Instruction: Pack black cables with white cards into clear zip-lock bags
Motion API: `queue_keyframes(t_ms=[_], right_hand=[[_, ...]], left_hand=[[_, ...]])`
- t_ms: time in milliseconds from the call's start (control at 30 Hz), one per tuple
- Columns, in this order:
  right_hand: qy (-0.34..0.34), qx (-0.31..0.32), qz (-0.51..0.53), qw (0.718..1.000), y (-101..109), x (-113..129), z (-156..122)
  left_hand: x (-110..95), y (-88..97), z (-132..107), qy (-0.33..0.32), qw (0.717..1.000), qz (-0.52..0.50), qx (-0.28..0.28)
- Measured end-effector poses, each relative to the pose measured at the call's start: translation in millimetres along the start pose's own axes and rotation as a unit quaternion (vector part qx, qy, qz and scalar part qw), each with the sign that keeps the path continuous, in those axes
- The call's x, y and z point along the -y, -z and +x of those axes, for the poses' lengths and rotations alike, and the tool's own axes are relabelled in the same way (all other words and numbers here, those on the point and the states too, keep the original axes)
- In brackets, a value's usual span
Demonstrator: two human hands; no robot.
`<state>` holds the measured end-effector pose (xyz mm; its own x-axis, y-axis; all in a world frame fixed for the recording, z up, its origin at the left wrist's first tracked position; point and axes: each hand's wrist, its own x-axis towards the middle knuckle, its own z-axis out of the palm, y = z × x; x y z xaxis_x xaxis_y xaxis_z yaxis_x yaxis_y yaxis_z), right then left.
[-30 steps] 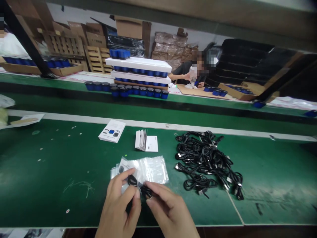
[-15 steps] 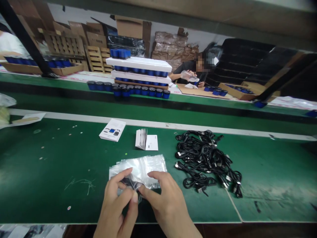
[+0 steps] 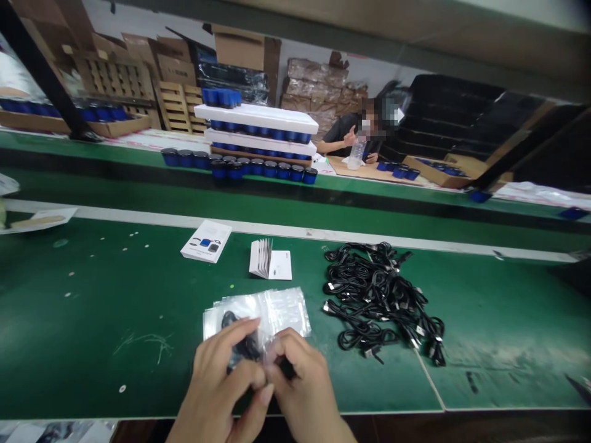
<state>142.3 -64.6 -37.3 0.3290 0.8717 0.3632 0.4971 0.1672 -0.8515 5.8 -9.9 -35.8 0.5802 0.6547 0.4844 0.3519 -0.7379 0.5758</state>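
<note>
Between my hands is a small clear plastic bag (image 3: 240,357) with a coiled black cable (image 3: 249,346) inside. My left hand (image 3: 221,381) is closed on the bag from the left, with thumb and fingers pinching near its edge. My right hand (image 3: 302,375) pinches the bag's right edge, its fingertips partly blurred. Beneath and beyond my fingers lies a stack of flat clear plastic bags (image 3: 281,304). To the right spreads a pile of coiled black USB cables (image 3: 369,286).
Behind the bags lie a stack of white printed booklets (image 3: 207,241) and a fanned stack of folded leaflets (image 3: 262,258). A raised green shelf (image 3: 138,184) holds blue jars (image 3: 270,167) with black lids. Across it a co-worker (image 3: 344,138) sits by a clear bottle (image 3: 356,154).
My right hand has closed in beside my left, its fingers now pinching the bag's edge. More of the cable shows inside the bag. The co-worker's bottle went from tilted to upright.
</note>
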Motion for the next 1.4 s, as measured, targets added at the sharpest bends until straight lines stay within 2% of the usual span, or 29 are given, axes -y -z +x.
queue_keyframes(t_ms=[33, 100, 167, 200, 267, 333, 400, 500, 633, 700, 767, 867, 1000, 1100, 1233, 1300, 1400], right_hand=[[-0.005, 0.042, 0.021, 0.999, 7.5, 2.8, 3.7], [-0.002, 0.136, 0.044, 0.99, 21.1, 8.8, 10.5], [0.008, 0.197, 0.045, 0.979, 29.8, 13.8, 14.9], [0.003, 0.195, 0.042, 0.98, 32.0, 15.6, 15.9], [-0.032, 0.14, 0.049, 0.988, 33.8, 17.4, 16.3], [-0.065, 0.093, 0.064, 0.991, 34.5, 17.9, 15.1], [-0.063, 0.111, 0.048, 0.991, 35.2, 17.9, 13.1], [-0.02, 0.157, -0.017, 0.987, 34.8, 17.1, 9.3], [-0.05, 0.12, -0.015, 0.991, 32.7, 14.3, 5.6], [-0.08, 0.093, -0.005, 0.992, 32.7, 13.0, 5.0], [-0.093, 0.079, 0.006, 0.993, 33.1, 12.6, 5.2], [-0.101, 0.07, 0.022, 0.992, 33.0, 14.5, 5.4], [-0.095, 0.069, 0.028, 0.993, 31.3, 16.7, 5.5], [-0.093, 0.07, 0.027, 0.993, 29.9, 14.1, 5.4], [-0.089, 0.091, 0.04, 0.991, 25.3, 9.9, 3.6], [-0.083, 0.074, 0.066, 0.992, 19.5, 9.7, 1.9], [-0.08, -0.019, 0.112, 0.99, 5.8, 10.6, -0.7]], left_hand=[[2.6, 4.1, 3.4, 0.02, 1.0, -0.005, 0.009], [6.3, 13.6, 11.1, 0.103, 0.993, -0.036, 0.05], [6.6, 21.7, 18.6, 0.194, 0.967, -0.103, 0.127], [5.8, 24.4, 21.7, 0.226, 0.948, -0.143, 0.17], [4.1, 26.3, 25.9, 0.266, 0.913, -0.213, 0.224], [4.3, 24.2, 26.8, 0.298, 0.892, -0.257, 0.222], [6.1, 19.7, 24.9, 0.318, 0.882, -0.286, 0.198], [6.9, 12.2, 20.1, 0.317, 0.88, -0.319, 0.156], [2.6, 8.9, 16.5, 0.317, 0.873, -0.355, 0.11], [3.3, 10.9, 16.0, 0.308, 0.875, -0.352, 0.121], [7.7, 13.7, 15.2, 0.287, 0.891, -0.319, 0.146], [17.0, 16.6, 12.3, 0.259, 0.913, -0.258, 0.183], [22.4, 17.4, 7.5, 0.242, 0.926, -0.216, 0.194], [19.3, 19.0, 5.9, 0.231, 0.936, -0.19, 0.184], [10.0, 22.4, 7.9, 0.22, 0.953, -0.168, 0.126], [5.2, 21.8, 9.8, 0.228, 0.944, -0.213, 0.105], [0.3, 14.4, 10.7, 0.28, 0.892, -0.335, 0.117]])
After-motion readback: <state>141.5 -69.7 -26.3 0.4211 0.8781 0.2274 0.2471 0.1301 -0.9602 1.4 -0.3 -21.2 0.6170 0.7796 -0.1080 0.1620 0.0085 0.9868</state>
